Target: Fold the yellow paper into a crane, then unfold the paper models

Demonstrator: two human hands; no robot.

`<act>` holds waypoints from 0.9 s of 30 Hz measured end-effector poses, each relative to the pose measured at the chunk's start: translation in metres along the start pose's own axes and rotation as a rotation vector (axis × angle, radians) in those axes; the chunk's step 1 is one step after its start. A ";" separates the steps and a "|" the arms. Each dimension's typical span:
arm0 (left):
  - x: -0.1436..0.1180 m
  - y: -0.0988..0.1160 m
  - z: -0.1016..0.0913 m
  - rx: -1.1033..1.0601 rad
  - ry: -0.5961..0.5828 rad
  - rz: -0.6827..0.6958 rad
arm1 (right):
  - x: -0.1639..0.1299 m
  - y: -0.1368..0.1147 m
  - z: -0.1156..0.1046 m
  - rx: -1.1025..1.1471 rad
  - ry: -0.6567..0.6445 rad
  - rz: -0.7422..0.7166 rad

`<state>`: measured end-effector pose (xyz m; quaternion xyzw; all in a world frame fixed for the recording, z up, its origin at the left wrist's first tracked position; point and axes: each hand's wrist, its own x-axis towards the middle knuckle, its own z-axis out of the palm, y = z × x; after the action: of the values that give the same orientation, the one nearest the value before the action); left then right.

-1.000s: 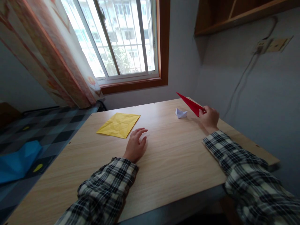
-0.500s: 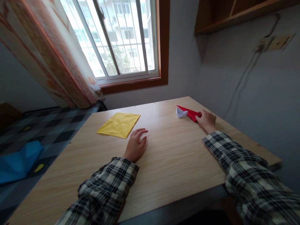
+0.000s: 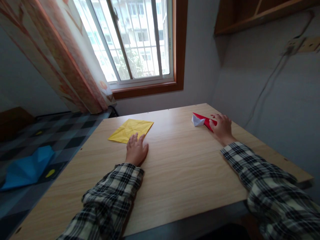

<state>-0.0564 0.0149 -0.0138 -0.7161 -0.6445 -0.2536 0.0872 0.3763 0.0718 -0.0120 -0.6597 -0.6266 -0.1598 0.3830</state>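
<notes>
Red paper [image 3: 207, 121], folded into a narrow pointed shape, lies toward the far right of the tabletop [image 3: 175, 180]. The right hand [image 3: 223, 128] covers its near end; that grip is released, thumb and fingers parted around the paper. A small white paper boat [image 3: 198, 122] sits in front and hides part of the red edge; whether the two touch is hard to tell. On the left, creased yellow paper [image 3: 133, 126] lies flat, its near corner partly behind the fingers of the left hand [image 3: 135, 151]. This grip is released too, fingers spread, but I cannot tell how firmly they touch. Left of the tabletop, folded blue paper [image 3: 28, 168] rests on a checked cloth [image 3: 72, 133]. The wall shelf [image 3: 240, 23] is cut off above, its compartments too dark to make out.
</notes>
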 end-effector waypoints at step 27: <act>-0.007 0.038 -0.021 -0.188 -0.261 0.414 | -0.060 -0.144 -0.001 0.397 -0.390 -0.742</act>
<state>-0.0256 -0.0065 0.0090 -0.8642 -0.4638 -0.1945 -0.0138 0.2304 0.0173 -0.0088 -0.3225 -0.8991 -0.0359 0.2939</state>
